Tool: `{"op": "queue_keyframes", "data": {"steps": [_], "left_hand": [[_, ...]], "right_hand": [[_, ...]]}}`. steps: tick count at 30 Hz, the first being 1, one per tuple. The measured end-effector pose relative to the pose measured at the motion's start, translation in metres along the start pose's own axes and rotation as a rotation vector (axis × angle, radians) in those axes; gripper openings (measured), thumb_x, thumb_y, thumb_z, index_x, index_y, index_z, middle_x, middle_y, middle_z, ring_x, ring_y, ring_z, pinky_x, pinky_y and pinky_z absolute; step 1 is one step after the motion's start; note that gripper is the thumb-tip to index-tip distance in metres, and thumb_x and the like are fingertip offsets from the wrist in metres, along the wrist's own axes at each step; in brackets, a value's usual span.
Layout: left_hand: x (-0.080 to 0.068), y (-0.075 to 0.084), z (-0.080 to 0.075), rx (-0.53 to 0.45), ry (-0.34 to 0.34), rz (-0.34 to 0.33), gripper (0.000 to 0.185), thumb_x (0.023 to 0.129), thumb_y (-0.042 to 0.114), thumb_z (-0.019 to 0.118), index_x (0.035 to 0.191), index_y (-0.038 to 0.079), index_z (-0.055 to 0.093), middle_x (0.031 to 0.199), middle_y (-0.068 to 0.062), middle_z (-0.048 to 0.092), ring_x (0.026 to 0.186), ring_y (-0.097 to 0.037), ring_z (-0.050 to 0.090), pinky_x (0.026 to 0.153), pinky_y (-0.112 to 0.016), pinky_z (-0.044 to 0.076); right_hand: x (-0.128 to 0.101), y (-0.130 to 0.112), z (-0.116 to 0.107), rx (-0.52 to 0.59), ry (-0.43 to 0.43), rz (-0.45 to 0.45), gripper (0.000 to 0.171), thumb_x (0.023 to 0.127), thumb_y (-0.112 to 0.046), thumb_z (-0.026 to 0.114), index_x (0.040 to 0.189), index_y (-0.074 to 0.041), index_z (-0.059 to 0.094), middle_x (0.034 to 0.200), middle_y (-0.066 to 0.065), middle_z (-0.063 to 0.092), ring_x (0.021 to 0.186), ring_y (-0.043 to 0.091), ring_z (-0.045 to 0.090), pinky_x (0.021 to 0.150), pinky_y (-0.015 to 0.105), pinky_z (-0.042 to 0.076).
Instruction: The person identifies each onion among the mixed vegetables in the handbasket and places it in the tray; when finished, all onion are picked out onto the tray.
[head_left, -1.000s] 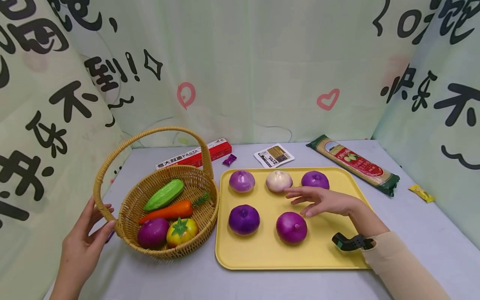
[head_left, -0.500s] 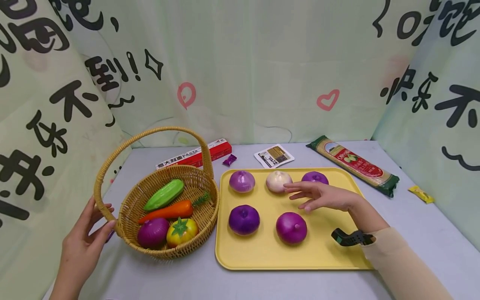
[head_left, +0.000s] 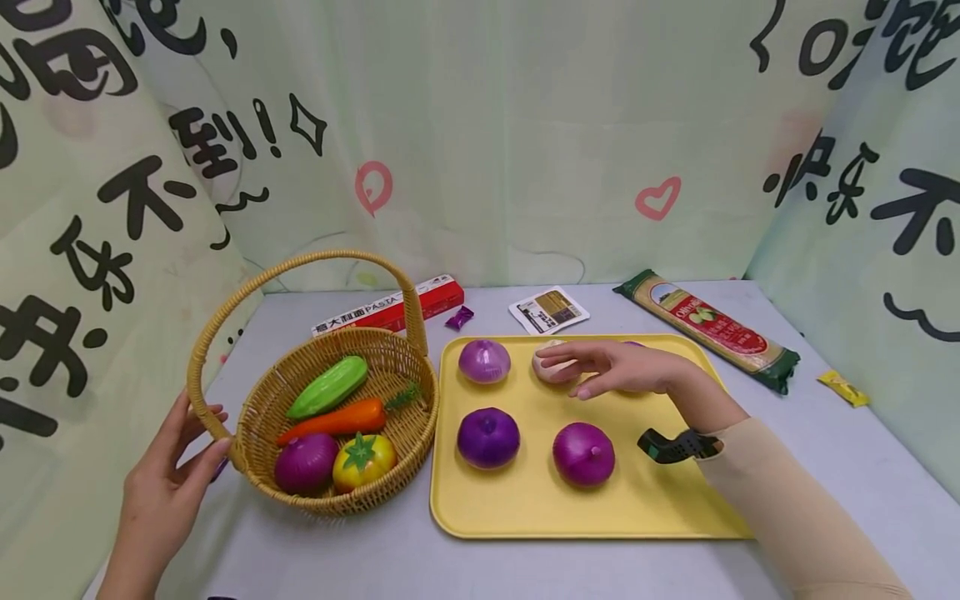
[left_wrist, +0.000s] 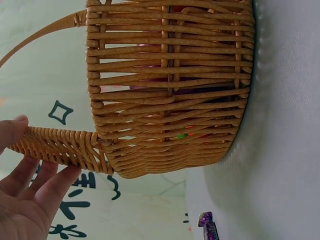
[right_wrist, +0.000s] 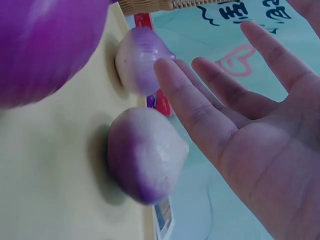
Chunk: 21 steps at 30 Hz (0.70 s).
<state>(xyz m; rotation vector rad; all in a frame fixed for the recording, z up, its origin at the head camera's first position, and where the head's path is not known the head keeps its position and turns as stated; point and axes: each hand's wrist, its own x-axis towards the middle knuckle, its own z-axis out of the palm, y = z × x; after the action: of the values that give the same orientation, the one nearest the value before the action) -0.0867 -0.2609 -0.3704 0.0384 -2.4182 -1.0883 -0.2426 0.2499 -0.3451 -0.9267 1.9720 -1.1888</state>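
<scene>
In the head view, my left hand holds the lower left end of the handle of a wicker basket; the left wrist view shows thumb and fingers on either side of the handle. Inside lie a green cucumber, a carrot, a purple onion and a yellow tomato. My right hand, fingers extended, hovers over a whitish onion on a yellow tray, partly hiding it. The right wrist view shows a gap between my fingers and this white-and-purple onion.
Also on the tray are a light purple onion, a dark purple onion and a magenta onion; another is mostly behind my hand. Behind stand a red pasta box, a sachet and a spaghetti pack.
My right hand has moved left and slightly back, now over the whitish onion and covering most of the back right one. The left hand and basket stay in place.
</scene>
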Motion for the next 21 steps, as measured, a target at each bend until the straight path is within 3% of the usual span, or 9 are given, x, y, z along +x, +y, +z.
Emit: {"op": "queue_keyframes", "data": {"steps": [4, 8, 16, 21], "left_hand": [[0.001, 0.001, -0.001, 0.015, -0.006, -0.007, 0.077, 0.089, 0.010, 0.063, 0.148, 0.038, 0.023, 0.113, 0.035, 0.046, 0.103, 0.027, 0.040, 0.072, 0.005, 0.041], [0.000, 0.001, -0.001, 0.009, -0.005, 0.000, 0.077, 0.089, 0.008, 0.063, 0.148, 0.037, 0.024, 0.112, 0.035, 0.046, 0.103, 0.027, 0.040, 0.072, 0.005, 0.041], [0.000, 0.001, -0.001, 0.014, -0.002, -0.005, 0.077, 0.089, 0.008, 0.063, 0.148, 0.037, 0.023, 0.113, 0.031, 0.048, 0.103, 0.026, 0.040, 0.073, 0.005, 0.041], [0.000, 0.002, -0.001, 0.014, -0.004, -0.007, 0.077, 0.089, 0.009, 0.063, 0.148, 0.038, 0.023, 0.113, 0.034, 0.046, 0.103, 0.027, 0.040, 0.072, 0.005, 0.041]], "right_hand": [[0.011, -0.009, 0.001, 0.052, -0.025, 0.048, 0.062, 0.092, -0.010, 0.059, 0.147, -0.013, 0.032, 0.150, 0.018, 0.033, 0.137, 0.041, 0.034, 0.106, 0.034, 0.044], [0.024, -0.019, 0.002, 0.034, -0.032, 0.089, 0.060, 0.091, -0.017, 0.061, 0.145, -0.021, 0.037, 0.149, 0.012, 0.037, 0.137, 0.035, 0.037, 0.107, 0.038, 0.043], [0.051, -0.035, 0.005, -0.087, -0.122, 0.005, 0.059, 0.093, -0.024, 0.058, 0.146, -0.014, 0.035, 0.151, 0.012, 0.034, 0.135, 0.034, 0.040, 0.107, 0.040, 0.042], [0.067, -0.049, 0.011, -0.172, -0.129, -0.022, 0.057, 0.092, -0.030, 0.060, 0.144, -0.017, 0.040, 0.151, 0.008, 0.036, 0.135, 0.028, 0.042, 0.111, 0.043, 0.037]]}}
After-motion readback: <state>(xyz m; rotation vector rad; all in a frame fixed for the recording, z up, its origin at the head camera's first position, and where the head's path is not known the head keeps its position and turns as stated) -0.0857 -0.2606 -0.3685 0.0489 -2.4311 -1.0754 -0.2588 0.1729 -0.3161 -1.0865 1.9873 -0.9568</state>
